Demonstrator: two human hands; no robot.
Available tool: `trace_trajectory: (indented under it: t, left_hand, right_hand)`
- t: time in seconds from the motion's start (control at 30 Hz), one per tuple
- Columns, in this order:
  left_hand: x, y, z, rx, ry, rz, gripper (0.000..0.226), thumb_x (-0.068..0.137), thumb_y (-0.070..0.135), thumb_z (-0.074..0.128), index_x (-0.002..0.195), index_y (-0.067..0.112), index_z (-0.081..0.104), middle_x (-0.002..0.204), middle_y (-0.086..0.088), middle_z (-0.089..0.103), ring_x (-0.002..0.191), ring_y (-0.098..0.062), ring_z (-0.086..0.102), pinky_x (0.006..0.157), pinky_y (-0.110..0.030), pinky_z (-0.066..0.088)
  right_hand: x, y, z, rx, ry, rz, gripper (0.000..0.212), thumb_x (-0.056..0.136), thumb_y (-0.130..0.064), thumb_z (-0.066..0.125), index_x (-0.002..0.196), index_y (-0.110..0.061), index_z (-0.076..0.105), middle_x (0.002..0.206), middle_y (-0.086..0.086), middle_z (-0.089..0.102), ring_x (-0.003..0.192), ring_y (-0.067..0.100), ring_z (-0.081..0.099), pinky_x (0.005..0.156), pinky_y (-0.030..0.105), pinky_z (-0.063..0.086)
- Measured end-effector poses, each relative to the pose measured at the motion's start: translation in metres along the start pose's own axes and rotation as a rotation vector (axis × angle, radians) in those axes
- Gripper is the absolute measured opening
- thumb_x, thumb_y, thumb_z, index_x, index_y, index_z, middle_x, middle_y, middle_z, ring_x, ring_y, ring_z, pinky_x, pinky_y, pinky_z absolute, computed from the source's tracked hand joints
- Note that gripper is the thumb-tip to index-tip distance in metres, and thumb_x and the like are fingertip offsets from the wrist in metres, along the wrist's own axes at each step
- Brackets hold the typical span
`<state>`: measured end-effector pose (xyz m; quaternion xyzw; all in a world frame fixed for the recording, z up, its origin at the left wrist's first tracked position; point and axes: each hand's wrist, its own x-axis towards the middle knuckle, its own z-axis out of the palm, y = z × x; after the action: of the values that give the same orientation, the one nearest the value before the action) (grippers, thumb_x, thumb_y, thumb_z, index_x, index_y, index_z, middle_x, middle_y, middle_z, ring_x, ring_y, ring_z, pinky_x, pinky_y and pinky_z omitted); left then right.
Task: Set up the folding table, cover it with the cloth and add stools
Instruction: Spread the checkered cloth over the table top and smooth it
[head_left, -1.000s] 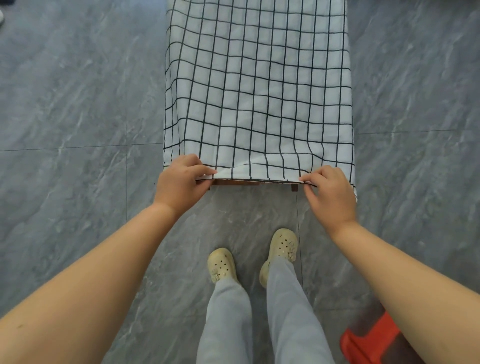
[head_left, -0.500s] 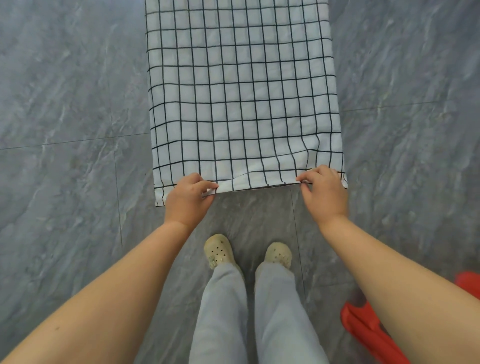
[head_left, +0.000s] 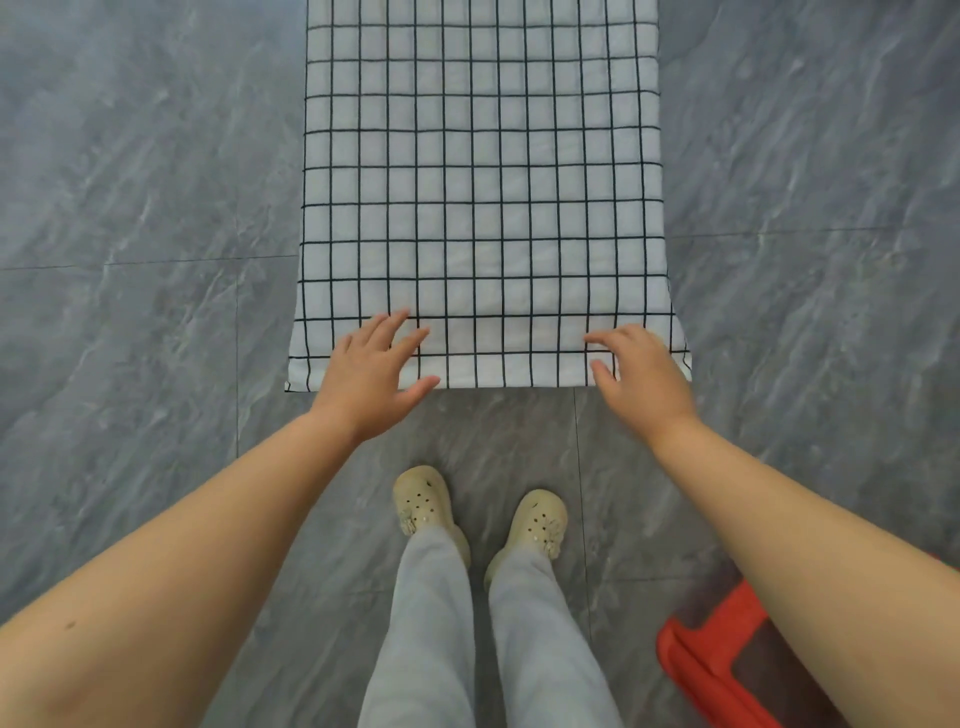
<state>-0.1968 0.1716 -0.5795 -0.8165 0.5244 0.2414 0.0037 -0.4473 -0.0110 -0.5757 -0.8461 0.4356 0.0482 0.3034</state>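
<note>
A white cloth with a black grid lies spread over the folding table, which it hides fully. Its near edge hangs down over the table's end. My left hand hovers at the near left of that edge, fingers straight and spread, holding nothing. My right hand is at the near right part of the edge, fingers loosely extended over the cloth, gripping nothing. A red plastic stool shows partly at the lower right, behind my right forearm.
Grey marbled floor tiles surround the table on both sides. My feet in beige clogs stand just in front of the table's near end. The red stool stands close to my right leg.
Both hands pinched the cloth's near edge and drew it down over the table end. Now they have let go and the fingers have opened; the cloth hangs on its own.
</note>
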Motion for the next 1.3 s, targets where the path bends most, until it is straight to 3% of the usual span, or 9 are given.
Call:
trace_trajectory:
  t: [0.13,0.27,0.83,1.03,1.3]
  left_hand:
    - [0.013,0.012,-0.016,0.025,-0.073,-0.071,0.08,0.089,0.061,0.042,0.151,0.031,0.002,0.16,0.001,-0.009,0.146,-0.023,-0.006,0.116,-0.051,0.012]
    - [0.022,0.023,-0.035,0.015,-0.112,-0.108,0.093,0.086,0.059,0.052,0.149,0.033,-0.012,0.156,0.003,-0.024,0.145,-0.023,-0.016,0.115,-0.056,0.01]
    - [0.173,-0.015,-0.095,0.0,-0.113,-0.143,0.091,0.085,0.056,0.056,0.151,0.03,-0.002,0.158,0.0,-0.019,0.146,-0.023,-0.013,0.115,-0.055,0.012]
    - [0.246,-0.062,-0.113,0.048,-0.223,-0.179,0.114,0.075,0.059,0.067,0.149,0.03,-0.015,0.154,0.0,-0.031,0.143,-0.027,-0.023,0.113,-0.061,0.011]
    - [0.327,-0.093,-0.137,0.146,-0.224,-0.19,0.129,0.064,0.074,0.062,0.144,0.026,-0.028,0.15,-0.003,-0.038,0.14,-0.031,-0.028,0.11,-0.064,0.008]
  right_hand:
    - [0.014,0.001,-0.021,0.032,-0.008,0.061,0.055,0.089,-0.024,0.062,0.141,-0.018,0.043,0.139,0.008,0.044,0.131,0.027,0.037,0.104,0.036,0.035]
    - [0.028,-0.002,-0.041,0.029,-0.047,0.088,0.073,0.085,-0.029,0.069,0.148,-0.026,0.031,0.156,0.009,0.021,0.143,0.029,0.02,0.112,0.045,0.029]
    - [0.189,-0.044,-0.072,-0.127,-0.112,0.085,0.09,0.081,-0.041,0.072,0.151,-0.029,0.017,0.161,0.007,0.0,0.148,0.027,-0.002,0.116,0.046,0.019]
    - [0.263,-0.053,-0.072,-0.221,-0.262,0.241,0.115,0.071,-0.044,0.08,0.152,-0.034,-0.003,0.159,0.006,-0.022,0.145,0.032,-0.021,0.115,0.059,0.017]
    - [0.327,-0.053,-0.072,-0.358,-0.331,0.298,0.129,0.067,-0.051,0.08,0.149,-0.032,-0.018,0.156,0.008,-0.029,0.144,0.036,-0.021,0.112,0.06,0.022]
